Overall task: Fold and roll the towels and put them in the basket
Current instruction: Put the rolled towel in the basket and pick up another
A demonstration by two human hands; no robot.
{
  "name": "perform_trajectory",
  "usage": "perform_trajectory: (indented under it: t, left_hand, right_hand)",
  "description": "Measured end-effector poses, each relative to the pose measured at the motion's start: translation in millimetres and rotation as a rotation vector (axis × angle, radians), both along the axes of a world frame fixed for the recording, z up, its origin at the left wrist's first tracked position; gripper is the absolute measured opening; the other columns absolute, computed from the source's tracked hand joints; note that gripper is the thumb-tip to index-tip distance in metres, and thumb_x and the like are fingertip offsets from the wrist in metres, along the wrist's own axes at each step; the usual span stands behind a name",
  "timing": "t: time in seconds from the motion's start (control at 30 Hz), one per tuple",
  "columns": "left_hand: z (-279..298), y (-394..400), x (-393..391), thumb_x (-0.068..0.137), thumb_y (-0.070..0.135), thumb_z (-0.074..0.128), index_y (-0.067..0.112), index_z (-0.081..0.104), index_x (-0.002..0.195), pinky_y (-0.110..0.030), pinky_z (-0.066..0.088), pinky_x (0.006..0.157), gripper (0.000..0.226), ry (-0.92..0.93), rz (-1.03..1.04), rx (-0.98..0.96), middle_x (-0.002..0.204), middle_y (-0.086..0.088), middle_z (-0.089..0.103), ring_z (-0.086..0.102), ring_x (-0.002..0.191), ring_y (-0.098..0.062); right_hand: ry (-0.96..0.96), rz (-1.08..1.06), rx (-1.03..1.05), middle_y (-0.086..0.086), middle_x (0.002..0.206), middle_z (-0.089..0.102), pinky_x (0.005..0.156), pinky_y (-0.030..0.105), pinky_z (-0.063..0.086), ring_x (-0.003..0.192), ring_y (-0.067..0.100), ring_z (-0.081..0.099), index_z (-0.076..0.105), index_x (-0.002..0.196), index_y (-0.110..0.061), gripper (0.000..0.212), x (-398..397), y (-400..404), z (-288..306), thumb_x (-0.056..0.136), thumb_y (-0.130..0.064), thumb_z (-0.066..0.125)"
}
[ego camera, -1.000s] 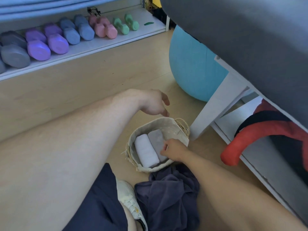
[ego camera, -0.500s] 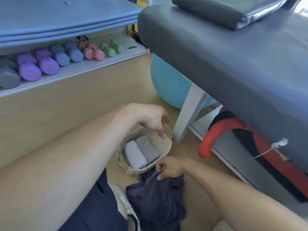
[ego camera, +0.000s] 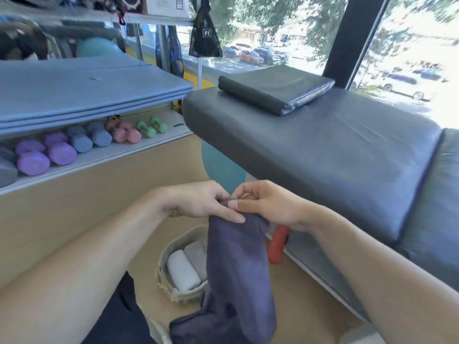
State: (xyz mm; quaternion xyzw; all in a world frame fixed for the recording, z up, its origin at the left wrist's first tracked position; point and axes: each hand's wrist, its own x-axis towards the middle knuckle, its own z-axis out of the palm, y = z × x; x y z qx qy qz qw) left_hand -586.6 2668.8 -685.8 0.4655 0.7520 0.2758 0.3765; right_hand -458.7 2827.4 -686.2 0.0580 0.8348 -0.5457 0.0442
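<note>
The step in hand looks like opening up the third towel before folding it. The dark towel (ego camera: 238,264) hangs at about 6 o'clock in the view, its lower end bunched on the floor near the person's lap, its top edge lifted. It looks soft, limp and creased, a dull purple-grey. Just above, the left hand (ego camera: 198,203) and the right hand (ego camera: 268,207) meet, touching, both pinching that top edge between thumb and fingers. The next move, I judge, calls for drawing the hands apart along the edge to spread the cloth flat. Behind the hanging towel, at 7 o'clock, the basket (ego camera: 164,276) sits on the floor with a white roll (ego camera: 182,273) and a grey roll (ego camera: 197,256) side by side inside.
</note>
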Motion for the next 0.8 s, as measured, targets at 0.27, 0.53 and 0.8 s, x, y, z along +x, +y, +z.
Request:
perform_trajectory:
  t: [0.27, 0.53, 0.8]
  left_hand:
    - [60.6, 12.2, -4.5, 0.084, 0.044, 0.078, 0.010, 0.056, 0.061, -0.028, 0.031, 0.059, 0.047, 0.086, 0.267, 0.431, 0.062, 0.001, 0.048, 0.043, 0.062, -0.011]
    - [98.1, 37.5, -41.6, 0.078, 0.050, 0.081, 0.013, 0.066, 0.064, -0.027, 0.032, 0.057, 0.042, 0.413, 0.337, 0.366, 0.057, 0.003, 0.051, 0.043, 0.057, -0.010]
    - [104.6, 93.8, -57.0, 0.097, 0.022, 0.065, 0.034, 0.072, 0.087, -0.035, 0.049, 0.086, 0.016, 0.654, 0.186, 0.348, 0.095, 0.013, 0.069, 0.063, 0.095, -0.013]
  right_hand:
    - [-0.126, 0.017, 0.015, 0.012, 0.109, 0.076, 0.089, 0.044, 0.058, 0.099, 0.025, 0.073, 0.068, 0.113, -0.006, 0.041, 47.8, 38.6, 45.8, 0.091, -0.041, 0.072]
    - [-0.269, -0.004, 0.094, 0.013, 0.110, 0.076, 0.083, 0.032, 0.058, 0.100, 0.026, 0.074, 0.073, 0.111, -0.005, 0.030, 108.7, 86.6, 102.4, 0.086, -0.020, 0.079]
    - [-0.466, -0.175, 0.204, 0.020, 0.119, 0.072, 0.095, 0.045, 0.056, 0.111, 0.037, 0.069, 0.073, 0.116, -0.002, 0.032, 180.5, 150.0, 156.7, 0.090, -0.021, 0.077]
